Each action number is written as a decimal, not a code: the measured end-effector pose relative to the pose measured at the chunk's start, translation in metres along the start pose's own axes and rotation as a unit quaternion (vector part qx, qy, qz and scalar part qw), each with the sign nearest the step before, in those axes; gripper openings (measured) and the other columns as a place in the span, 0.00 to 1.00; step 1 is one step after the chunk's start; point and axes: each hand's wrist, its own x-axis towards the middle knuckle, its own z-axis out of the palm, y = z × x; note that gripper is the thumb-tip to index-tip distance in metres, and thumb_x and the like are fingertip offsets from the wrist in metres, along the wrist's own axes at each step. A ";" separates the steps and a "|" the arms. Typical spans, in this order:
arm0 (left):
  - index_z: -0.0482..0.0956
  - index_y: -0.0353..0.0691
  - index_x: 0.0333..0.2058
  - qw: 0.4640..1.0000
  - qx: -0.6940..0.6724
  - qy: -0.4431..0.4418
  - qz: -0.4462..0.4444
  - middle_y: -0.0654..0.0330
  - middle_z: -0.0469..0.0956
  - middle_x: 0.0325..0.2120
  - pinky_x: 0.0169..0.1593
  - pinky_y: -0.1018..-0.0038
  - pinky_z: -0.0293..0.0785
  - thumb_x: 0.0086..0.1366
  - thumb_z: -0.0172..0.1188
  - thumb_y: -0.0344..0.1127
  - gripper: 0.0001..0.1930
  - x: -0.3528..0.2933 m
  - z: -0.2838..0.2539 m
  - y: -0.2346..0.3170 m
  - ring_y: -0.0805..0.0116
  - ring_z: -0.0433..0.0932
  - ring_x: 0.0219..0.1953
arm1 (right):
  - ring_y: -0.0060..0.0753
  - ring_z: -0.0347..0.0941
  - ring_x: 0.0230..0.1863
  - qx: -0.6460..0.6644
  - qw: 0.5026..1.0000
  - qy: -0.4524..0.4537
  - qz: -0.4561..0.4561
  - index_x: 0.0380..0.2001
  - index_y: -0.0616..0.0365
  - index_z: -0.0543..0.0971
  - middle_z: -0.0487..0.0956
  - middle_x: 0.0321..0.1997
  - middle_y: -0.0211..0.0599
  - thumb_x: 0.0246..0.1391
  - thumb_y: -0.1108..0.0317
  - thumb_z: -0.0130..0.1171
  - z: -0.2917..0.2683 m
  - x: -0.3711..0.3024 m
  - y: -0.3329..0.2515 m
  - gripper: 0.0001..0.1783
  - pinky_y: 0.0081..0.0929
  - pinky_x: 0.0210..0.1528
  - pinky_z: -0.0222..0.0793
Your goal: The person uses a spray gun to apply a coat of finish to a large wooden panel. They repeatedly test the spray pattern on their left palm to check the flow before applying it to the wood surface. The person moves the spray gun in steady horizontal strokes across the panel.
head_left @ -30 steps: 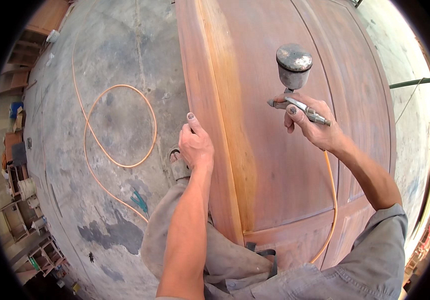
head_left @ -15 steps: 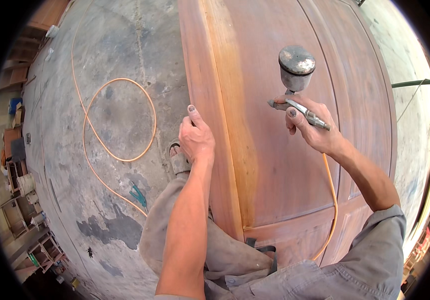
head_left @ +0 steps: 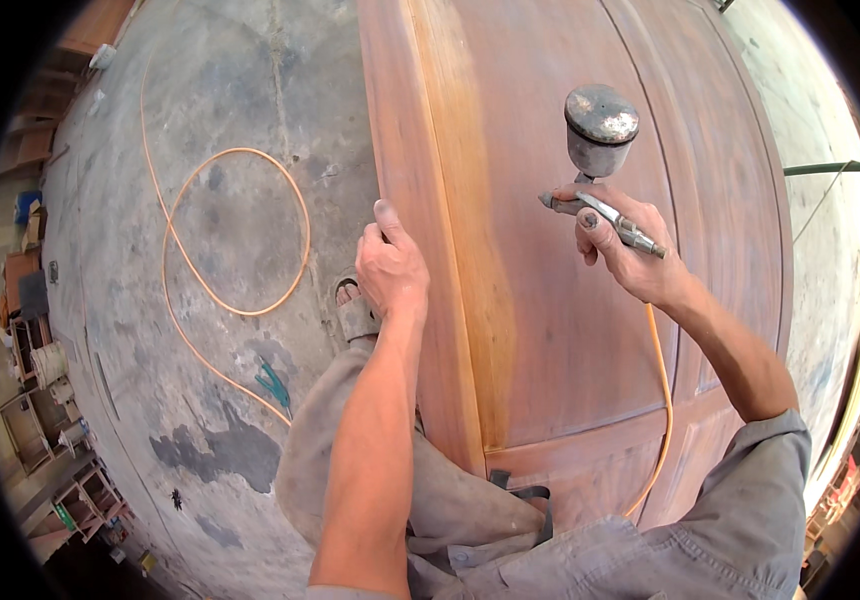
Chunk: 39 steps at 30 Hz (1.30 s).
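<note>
Two hands at work on one wooden door panel (head_left: 590, 330), which lies flat with its long axis running from near to far. Left hand (head_left: 390, 272) is clamped over the panel's left edge, thumb on top, fingers hidden below the edge. Right hand (head_left: 630, 250) is closed round the spray gun (head_left: 600, 165), metal cup upright, nozzle aimed left at the panel's middle, held above the wood and not touching it. Right hand is the nearer to the unsprayed centre. An orange hose (head_left: 662, 400) trails from the gun back across the near right of the panel; a loop (head_left: 235, 230) lies on the concrete floor (head_left: 200, 400) to the left. Open room to the left; shelving (head_left: 40, 400) stands well apart
</note>
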 end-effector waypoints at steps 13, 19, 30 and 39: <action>0.83 0.30 0.44 0.999 0.008 0.031 0.037 0.38 0.83 0.37 0.52 0.52 0.72 0.75 0.31 0.69 0.44 0.003 0.003 -0.005 0.37 0.79 0.47 | 0.28 0.77 0.23 -0.036 0.996 -0.083 0.006 0.53 0.56 0.82 0.82 0.28 0.36 0.69 0.55 0.56 0.005 -0.054 0.002 0.19 0.28 0.29 0.72; 0.84 0.31 0.44 1.000 0.004 0.010 0.013 0.39 0.83 0.40 0.53 0.51 0.71 0.75 0.30 0.69 0.44 -0.002 -0.001 0.001 0.37 0.79 0.48 | 0.27 0.77 0.22 -0.008 0.990 -0.137 0.030 0.51 0.56 0.83 0.81 0.27 0.34 0.68 0.54 0.57 0.005 -0.078 0.003 0.19 0.27 0.28 0.73; 0.82 0.32 0.33 0.999 0.002 0.036 0.022 0.42 0.83 0.34 0.46 0.49 0.73 0.75 0.34 0.68 0.42 0.001 0.004 -0.003 0.39 0.80 0.42 | 0.20 0.68 0.19 -0.049 0.997 -0.042 -0.044 0.54 0.62 0.81 0.72 0.19 0.29 0.71 0.52 0.52 0.009 -0.061 0.005 0.24 0.24 0.24 0.64; 0.83 0.33 0.35 0.998 -0.001 0.047 0.033 0.42 0.84 0.35 0.47 0.49 0.73 0.75 0.33 0.68 0.42 0.002 0.004 -0.004 0.38 0.80 0.43 | 0.25 0.74 0.22 -0.056 0.996 -0.067 -0.001 0.53 0.60 0.81 0.79 0.26 0.35 0.70 0.54 0.55 0.000 -0.077 0.002 0.21 0.26 0.28 0.70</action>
